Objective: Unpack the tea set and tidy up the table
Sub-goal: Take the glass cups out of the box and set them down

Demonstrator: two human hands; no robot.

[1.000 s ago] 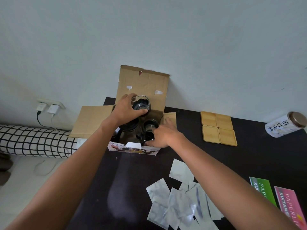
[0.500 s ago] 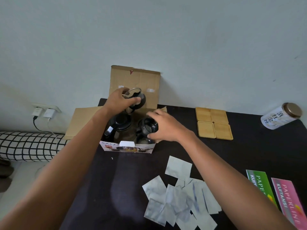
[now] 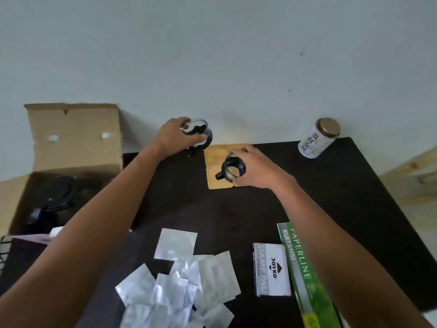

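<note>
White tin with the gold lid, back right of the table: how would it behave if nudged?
The white tin looks cylindrical and appears tilted or on its side, so it would likely roll. It sits near the dark table back edge, so a push could send it off.

A white tin [image 3: 318, 138] with a gold lid leans against the pale wall [image 3: 212, 55], well right of the right hand [image 3: 257, 171] and its grip. Nearer the camera than that grip lies a grey stamp pad [image 3: 272, 268], with a green booklet [image 3: 307, 275] along its right side. Silver sachets [image 3: 175, 280] lie heaped and overlapping, nearer than both grips and between them.
</note>
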